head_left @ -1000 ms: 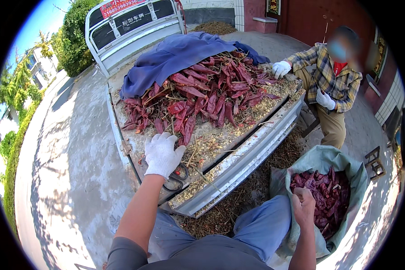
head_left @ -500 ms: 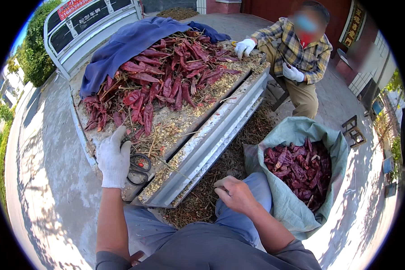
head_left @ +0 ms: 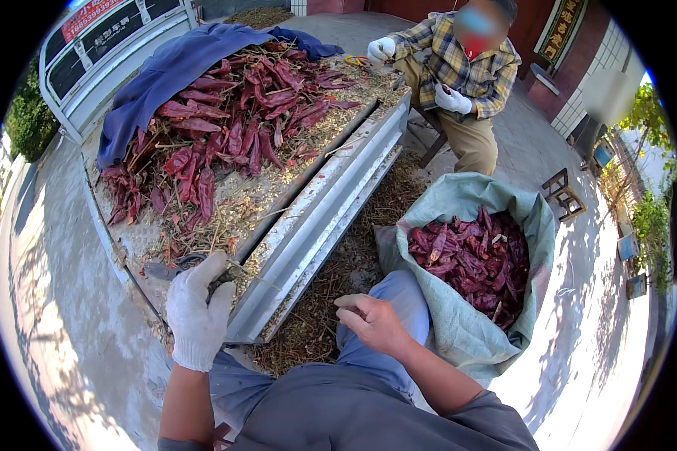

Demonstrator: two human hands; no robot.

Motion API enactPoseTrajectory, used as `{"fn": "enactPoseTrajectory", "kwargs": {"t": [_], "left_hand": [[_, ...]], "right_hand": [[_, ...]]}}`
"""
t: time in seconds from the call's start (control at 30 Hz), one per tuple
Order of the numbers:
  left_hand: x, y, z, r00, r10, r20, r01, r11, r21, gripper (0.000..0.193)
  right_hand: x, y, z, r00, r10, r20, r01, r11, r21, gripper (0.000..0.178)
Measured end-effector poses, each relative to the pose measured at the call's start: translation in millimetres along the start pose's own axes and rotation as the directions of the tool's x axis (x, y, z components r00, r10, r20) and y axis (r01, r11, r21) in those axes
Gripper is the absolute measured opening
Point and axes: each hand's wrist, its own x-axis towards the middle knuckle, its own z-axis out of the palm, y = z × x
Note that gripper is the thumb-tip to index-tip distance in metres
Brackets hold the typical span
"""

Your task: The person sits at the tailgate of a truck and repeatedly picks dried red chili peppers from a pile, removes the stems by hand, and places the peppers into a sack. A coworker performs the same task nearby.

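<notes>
My left hand (head_left: 197,312), in a white knitted glove, is at the near left corner of the truck bed. Its thumb and fingers are apart, and only debris shows in the gap. Just beyond the fingertips lie dark-handled scissors (head_left: 191,260), partly hidden by the glove. My right hand (head_left: 372,323) is bare and held by my right knee, its fingers curled in; no object shows in it. A heap of dried red chilies (head_left: 237,124) with stalks covers the middle of the bed. Right of my knee, an open pale green woven sack (head_left: 447,331) is filled with loose red chilies (head_left: 478,259).
A blue cloth (head_left: 154,86) drapes the heap's far side. Along the bed's near side runs a metal edge (head_left: 327,218), with stems (head_left: 301,338) littering the ground below. Across from me sits a person in a checked shirt (head_left: 474,71) and white gloves. A small wooden stool (head_left: 563,195) stands beyond the sack.
The whole view has shifted, so the bed and sack sit further left. My left hand has come nearer to me and now covers part of the scissors. My right hand keeps its curled pose.
</notes>
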Motion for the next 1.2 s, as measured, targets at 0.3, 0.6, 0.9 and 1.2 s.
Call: {"fn": "enactPoseTrajectory", "kwargs": {"t": [0.3,0.6,0.9,1.2], "left_hand": [[-76.4,22.3,63.3,0.891,-0.206,0.405,0.387,0.811,-0.439,0.071],[-65.9,-6.3,40.2,0.931,0.19,0.311,-0.048,0.909,-0.414,0.043],[-66.8,-13.3,37.2,0.959,0.206,0.195,-0.098,0.886,-0.454,0.016],[-71.6,-18.7,21.1,0.921,0.313,0.232,-0.205,0.896,-0.393,0.013]], "right_hand": [[12.3,-13.7,73.7,0.927,0.203,0.316,-0.359,0.729,0.583,0.032],[28.3,-34.7,58.2,0.91,0.017,0.414,-0.113,0.972,0.208,0.022],[29.2,-46.1,66.2,0.82,0.148,0.553,-0.314,0.924,0.218,0.021],[38.7,-59.3,62.3,0.763,-0.234,0.603,0.276,0.961,0.023,0.026]]}}
